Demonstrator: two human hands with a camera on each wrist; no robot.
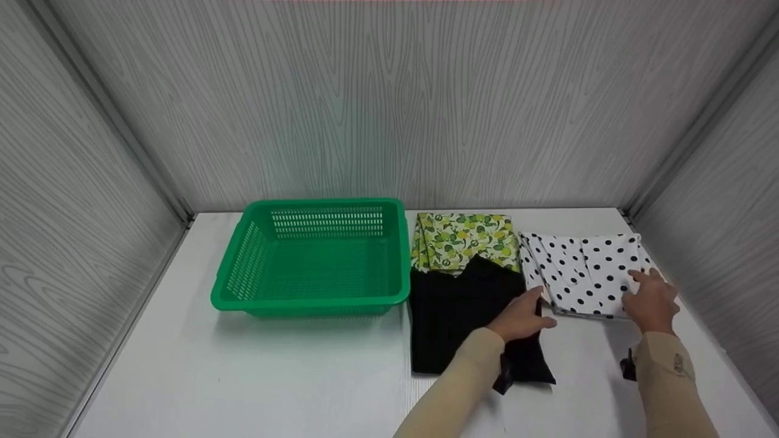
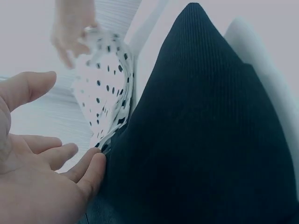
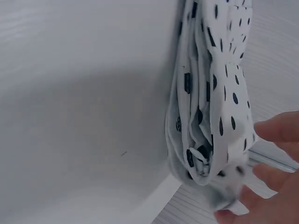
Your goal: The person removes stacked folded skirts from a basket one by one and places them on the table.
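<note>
A folded white cloth with black polka dots lies at the right of the table, its stacked layers showing edge-on in the right wrist view. My right hand is at its right end, fingers spread and slightly bent, gripping nothing. My left hand hovers over the right edge of a folded black ribbed garment, close to the dotted cloth's left corner. In the left wrist view its fingers are loosely extended beside both fabrics; whether they touch is unclear.
A green perforated plastic basket stands left of the fabrics with nothing inside. Behind the black garment lies a folded yellow-green lemon-print cloth. Grey wood-grain panels wall the white table at back and sides.
</note>
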